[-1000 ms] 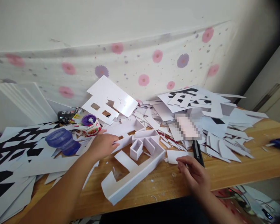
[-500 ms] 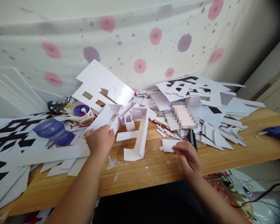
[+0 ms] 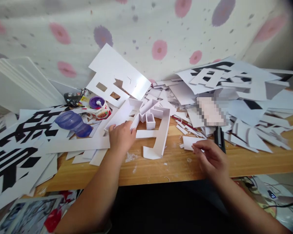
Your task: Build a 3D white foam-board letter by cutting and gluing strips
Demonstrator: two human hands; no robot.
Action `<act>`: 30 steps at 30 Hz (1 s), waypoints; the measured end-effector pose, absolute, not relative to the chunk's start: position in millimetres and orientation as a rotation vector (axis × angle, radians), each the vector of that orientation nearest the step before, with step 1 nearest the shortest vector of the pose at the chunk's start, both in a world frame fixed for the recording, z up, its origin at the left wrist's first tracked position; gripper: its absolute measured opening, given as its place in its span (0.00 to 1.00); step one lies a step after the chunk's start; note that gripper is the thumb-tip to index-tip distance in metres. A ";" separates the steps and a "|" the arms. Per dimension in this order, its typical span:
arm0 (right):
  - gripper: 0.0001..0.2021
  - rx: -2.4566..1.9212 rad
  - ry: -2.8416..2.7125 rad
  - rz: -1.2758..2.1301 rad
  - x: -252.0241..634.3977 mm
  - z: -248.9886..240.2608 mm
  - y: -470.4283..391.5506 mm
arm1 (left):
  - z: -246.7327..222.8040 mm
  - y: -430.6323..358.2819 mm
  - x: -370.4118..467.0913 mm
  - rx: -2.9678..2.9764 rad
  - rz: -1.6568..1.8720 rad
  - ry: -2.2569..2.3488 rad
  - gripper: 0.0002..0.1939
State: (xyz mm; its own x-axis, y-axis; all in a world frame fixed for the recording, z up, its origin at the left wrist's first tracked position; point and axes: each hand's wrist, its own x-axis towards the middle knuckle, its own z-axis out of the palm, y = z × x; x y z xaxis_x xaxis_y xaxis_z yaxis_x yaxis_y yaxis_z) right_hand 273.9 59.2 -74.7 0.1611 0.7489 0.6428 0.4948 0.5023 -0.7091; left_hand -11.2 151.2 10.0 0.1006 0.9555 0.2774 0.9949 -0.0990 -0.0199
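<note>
Left grip [image 3: 122, 136], curled on white form [image 3: 124, 112] — right grip [image 3: 210, 158], pinched

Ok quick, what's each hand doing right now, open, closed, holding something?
Left hand: curled over the white walled shape; grip can't be told.
Right hand: fingers pinched closed at the small white card; hold can't be told.

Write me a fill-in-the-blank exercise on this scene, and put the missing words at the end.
1. The frame touched by the left hand is ____ in colour.
2. In the picture, the purple jar is to the ____ of the right hand.
3. Pink flowers share the wall sheet with ____ ones.

Missing words: white; left; purple.
</note>
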 end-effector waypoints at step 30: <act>0.11 -1.571 -1.368 0.269 280.9 -90.6 59.5 | -11.6 98.3 -49.9 -2.646 -0.674 -1.501 0.15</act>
State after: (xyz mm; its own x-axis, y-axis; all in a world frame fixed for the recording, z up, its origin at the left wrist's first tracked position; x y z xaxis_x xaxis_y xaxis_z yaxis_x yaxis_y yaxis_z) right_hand 280.9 59.5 -90.6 0.3366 0.8437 0.4182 0.6230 0.1335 -0.7708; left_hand -49.9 98.3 -11.6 0.4423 0.8124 0.3800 0.8237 -0.5356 0.1861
